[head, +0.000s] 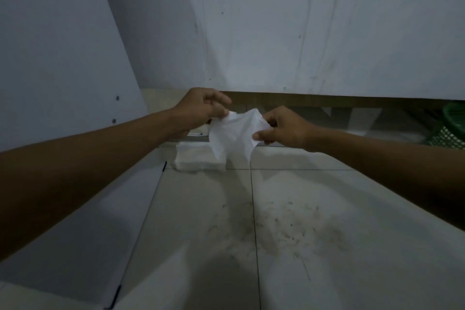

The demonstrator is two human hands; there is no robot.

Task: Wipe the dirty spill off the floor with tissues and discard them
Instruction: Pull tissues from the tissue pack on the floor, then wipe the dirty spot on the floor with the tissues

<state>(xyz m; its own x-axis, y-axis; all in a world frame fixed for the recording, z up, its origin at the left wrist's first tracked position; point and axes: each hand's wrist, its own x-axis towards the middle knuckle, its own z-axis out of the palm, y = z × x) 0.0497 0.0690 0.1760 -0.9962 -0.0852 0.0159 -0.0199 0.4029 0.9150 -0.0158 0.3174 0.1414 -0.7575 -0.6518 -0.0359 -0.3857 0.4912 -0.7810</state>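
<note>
- While both arms reach forward from the bottom edge, a dirty spill [281,229] lies nearest the viewer: a brownish smear with dark flecks and thin strands, spread over the pale floor [352,272] and crossing a dark grout line between two tiles.
- Left of the spill, a white board [83,229] with a dark-trimmed edge lies low along the floor beneath the left forearm.
- Beyond the spill, a white stack of tissues [193,160] sits on the floor, just below the raised hands.
- Above that stack, a single crumpled tissue [232,133] hangs in the air, stretched between two hands, its lower corners drooping well clear of the spill.
- At the tissue's left corner, the left hand [201,108] has its grip pinching the sheet with thumb and fingertips, the remaining fingers curled.
- At the tissue's right edge, the right hand [284,128] pinches it likewise, thumb and forefinger closed on the paper.
- Farther back, a pale panel [302,33] marked with faint streaks fills the upper view, with a brown strip along its lower edge and a shadowed gap underneath.
- At the far right edge, a green mesh basket [450,131] stands on the floor, only partly in view.
</note>
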